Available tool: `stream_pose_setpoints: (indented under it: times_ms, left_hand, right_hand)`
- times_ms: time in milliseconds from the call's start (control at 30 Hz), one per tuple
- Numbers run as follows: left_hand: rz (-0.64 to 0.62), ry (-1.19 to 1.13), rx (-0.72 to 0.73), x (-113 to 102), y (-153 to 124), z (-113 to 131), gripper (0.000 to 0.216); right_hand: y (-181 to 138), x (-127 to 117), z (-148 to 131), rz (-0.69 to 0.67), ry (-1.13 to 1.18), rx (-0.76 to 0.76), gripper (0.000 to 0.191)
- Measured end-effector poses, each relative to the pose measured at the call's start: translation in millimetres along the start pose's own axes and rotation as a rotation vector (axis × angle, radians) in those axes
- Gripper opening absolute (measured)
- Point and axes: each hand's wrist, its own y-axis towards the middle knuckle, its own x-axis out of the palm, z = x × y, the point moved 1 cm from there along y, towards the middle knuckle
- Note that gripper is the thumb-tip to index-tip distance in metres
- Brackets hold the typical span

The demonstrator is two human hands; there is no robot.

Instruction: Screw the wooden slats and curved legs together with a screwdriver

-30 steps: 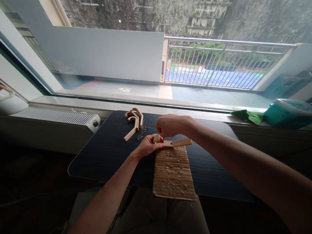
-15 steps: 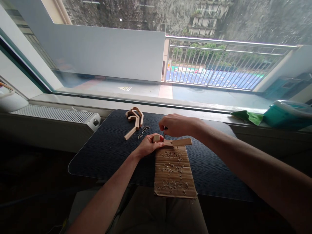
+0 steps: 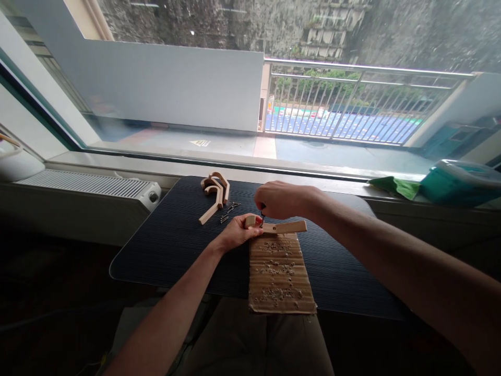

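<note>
My left hand [image 3: 237, 231] is closed round the curved end of a pale wooden hook [image 3: 291, 227], whose straight arm points right and shows a dark hole. The hook rests at the far end of a pitted piece of corrugated cardboard [image 3: 278, 279]. Above it, my right hand [image 3: 276, 199] is a fist round a screwdriver [image 3: 262, 213], its thin shaft pointing down at the hook beside my left fingertips. Most of the handle is hidden in my palm, and the tip is too small to make out.
Several similar wooden hooks [image 3: 216, 190] lie stacked at the back of the dark table [image 3: 164, 245], near loose screws [image 3: 229, 211]. A radiator [image 3: 90, 185] stands to the left. On the right sill are a green cloth [image 3: 394, 186] and a teal container [image 3: 460, 183].
My right fist has turned and dipped slightly over the hook, with the screwdriver still in it. My left hand keeps its hold. The whole view has shifted a little.
</note>
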Motion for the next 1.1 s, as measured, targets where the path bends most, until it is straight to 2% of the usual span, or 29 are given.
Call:
stream_pose_setpoints:
  times_ms: [233,400,700,900,1100]
  left_hand:
    - [-0.005,0.044,-0.011,-1.3,-0.9,-0.9,0.037]
    - [0.007,0.107,0.041,-4.3,-1.5,-3.8,0.03]
    - [-0.022,0.13,0.054,-8.2,-0.2,-7.6,0.028]
    - [-0.034,0.134,0.066,-8.7,0.6,-8.3,0.028]
    - [-0.024,0.148,0.066,-9.0,1.1,-8.7,0.033]
  right_hand:
    - [1.2,4.5,2.0,0.047,0.047,0.06,0.023]
    - [-0.9,1.1,3.1,-0.035,0.125,-0.024,0.024]
    - [-2.4,6.1,5.8,-0.03,0.197,-0.097,0.023]
    - [3.8,5.7,4.4,-0.056,0.185,-0.074,0.022]
    - [7.3,7.6,5.6,-0.047,0.16,0.035,0.027]
